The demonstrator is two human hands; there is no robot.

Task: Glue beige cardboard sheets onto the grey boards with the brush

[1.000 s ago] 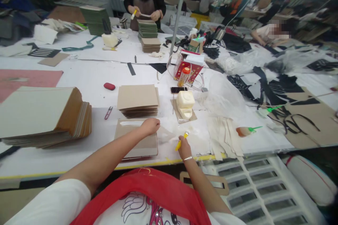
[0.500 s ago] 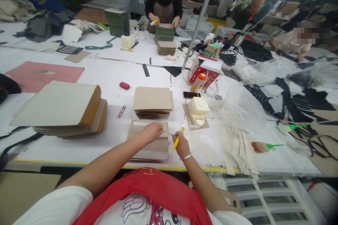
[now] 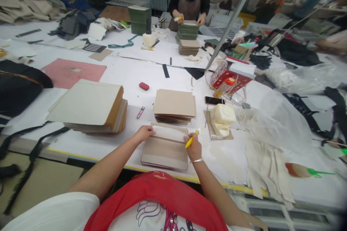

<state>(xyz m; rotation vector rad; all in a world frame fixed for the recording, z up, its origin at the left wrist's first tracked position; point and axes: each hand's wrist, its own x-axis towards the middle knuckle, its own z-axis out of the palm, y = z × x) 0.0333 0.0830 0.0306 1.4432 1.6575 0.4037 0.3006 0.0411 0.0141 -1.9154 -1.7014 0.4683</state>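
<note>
A pale strip [image 3: 170, 134] stretches across the upper part of a beige cardboard panel [image 3: 165, 153] near the table's front edge. Its left end is pinched in my left hand [image 3: 144, 133], at the panel's upper left corner. My right hand [image 3: 194, 148] is closed around a yellow-handled brush [image 3: 189, 142], and its fingertips meet the strip's right end at the panel's right edge. Just behind the panel sits a stack of similar beige boards [image 3: 175, 103]. To the right, a cut-open cream plastic container [image 3: 223, 117] rests on a stained board.
A tall stack of larger boards [image 3: 86, 101] stands to the left, with pink thread snips [image 3: 140, 112] beside it. Cloth strips [image 3: 264, 166] and a glue bottle [image 3: 298, 170] lie at the right. Across the table, a person handles a green-edged stack [image 3: 187, 30].
My left hand has gone from the panel's right side to its upper left corner, and the strip now spans the panel. The view has turned, shifting the table's contents rightward.
</note>
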